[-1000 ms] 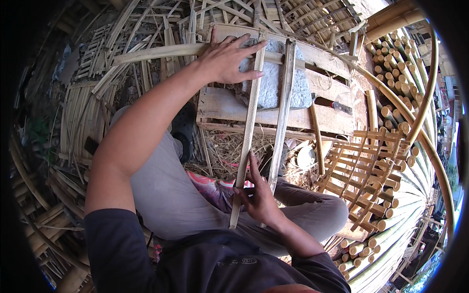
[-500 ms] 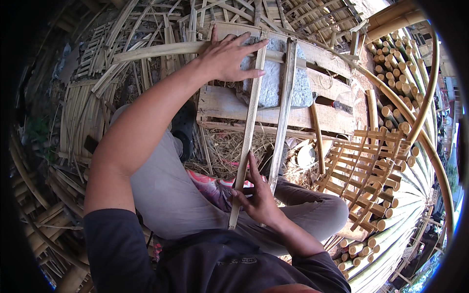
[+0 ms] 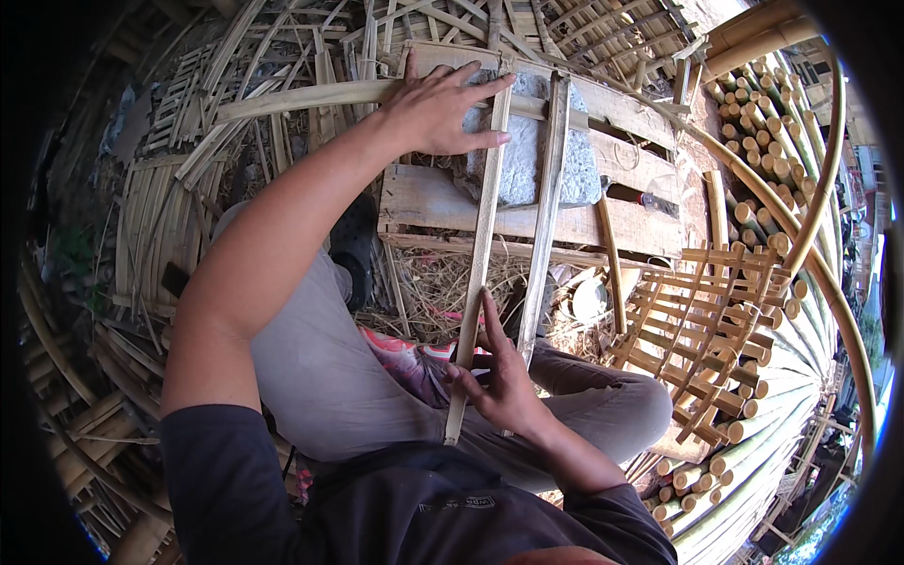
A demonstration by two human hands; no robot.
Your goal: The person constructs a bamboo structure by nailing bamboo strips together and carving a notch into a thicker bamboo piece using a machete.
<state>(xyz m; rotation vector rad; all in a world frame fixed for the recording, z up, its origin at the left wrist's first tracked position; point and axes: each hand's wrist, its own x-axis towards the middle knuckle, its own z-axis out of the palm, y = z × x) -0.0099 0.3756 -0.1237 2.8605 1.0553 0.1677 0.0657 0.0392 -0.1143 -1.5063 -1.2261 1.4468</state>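
A long bamboo strip point(image 3: 477, 254) runs from a grey stone block point(image 3: 523, 160) toward my lap. Near its lower end my right hand point(image 3: 504, 381) grips it, thumb on the left side and index finger stretched along the right edge. A second bamboo strip point(image 3: 543, 226) lies roughly parallel, to the right. Both strips meet a crosswise bamboo strip point(image 3: 311, 98) over the stone. My left hand point(image 3: 450, 111) rests spread over that crosswise piece, its thumb and index fingertips touching the first strip. Its palm hides part of the crosspiece.
The stone sits on a wooden slatted platform point(image 3: 424, 202). A bamboo lattice point(image 3: 687, 330) leans at the right beside stacked bamboo poles point(image 3: 763, 155). A dark-handled tool point(image 3: 650, 201) lies on the platform. Split bamboo strips point(image 3: 155, 226) pile up at left; shavings point(image 3: 433, 292) cover the ground ahead.
The lower end of the gripped strip has shifted very slightly right with my right hand. My left hand stays almost still on the crosswise piece.
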